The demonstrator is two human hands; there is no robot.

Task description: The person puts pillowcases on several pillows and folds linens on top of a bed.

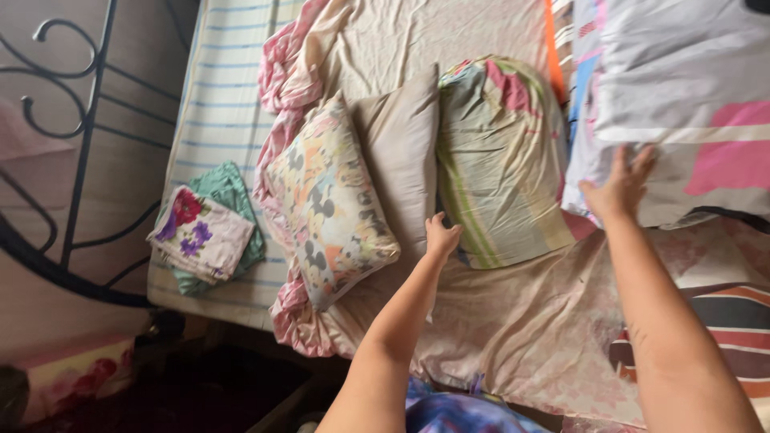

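Nearest the camera: two bare forearms rising from the bottom edge, above a patch of blue-purple patterned cloth (457, 413) at the lower middle
Left hand (441, 237): laid at the lower seam between the plain beige pillow (399, 148) and the striped pastel pillow (499, 160); fingers (437, 218) curled and pressed together against the fabric, touching both pillows, pinching nothing that can be seen
Right hand (619, 188): flat on the lower edge of the folded white-and-pink blanket (682, 104) at the right; fingers (638, 160) spread, palm down, nothing clasped
Pillows: three in a row, leaning one on the next; cartoon-print pillow (330, 204) at the left, overlapping the beige one, apart from both hands
Blanket: stacked at the upper right, just beside the striped pillow, its bottom hem under the right hand
Surface: bed covered by a rumpled pale pink sheet (529, 321), ruffled pink hem bunched along the left side of the sheet
Mattress (216, 112): bare blue-striped strip showing left of the sheet, carrying a folded floral cloth (200, 234) on a folded green cloth (237, 192), well apart from the hands
Room: black wrought-iron bedstead (84, 120) with scrollwork at the far left against a pinkish wall; dark floor below the mattress edge
Right edge: a striped red, grey and cream cloth (734, 329) under the right forearm
Open room: smooth stretch of sheet between the two forearms, below the pillows; sheet also bare above the pillows at the top
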